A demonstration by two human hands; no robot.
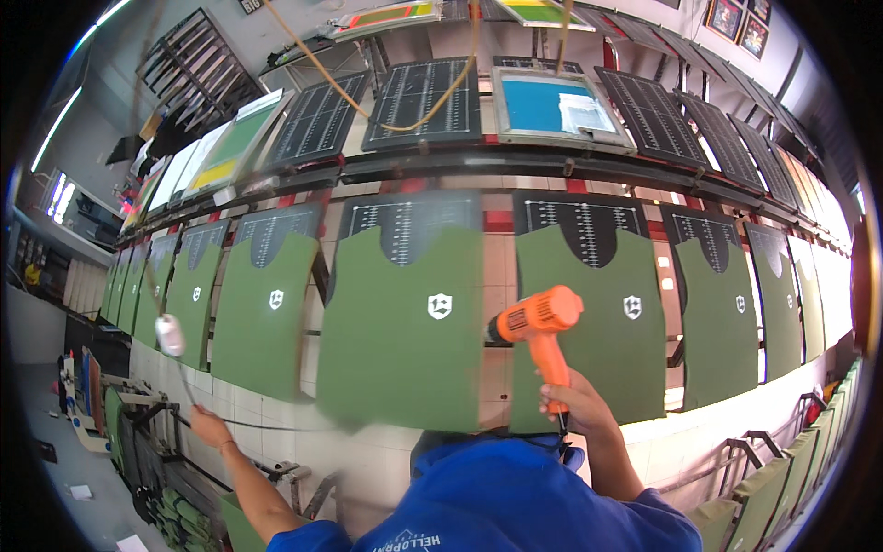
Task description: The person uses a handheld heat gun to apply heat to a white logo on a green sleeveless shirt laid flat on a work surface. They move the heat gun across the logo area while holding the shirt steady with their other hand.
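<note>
Low in the frame, the right hand (575, 400) gripped an orange heat gun (538, 322), nozzle aimed left at the centre green shirt panel (405, 331) with its white emblem. Lower left, the left hand (204, 425) closed on a cord. Beyond ran the tilted pallet row (589, 221) and printing screens (556, 106).

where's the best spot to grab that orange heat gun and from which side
By its straight handle, coming from below. The orange heat gun is pistol-shaped: the handle hangs down toward the person while the barrel points left at the green fabric panel. The right hand already wraps the handle's lower end, which likely keeps fingers away from the dark nozzle.
</note>
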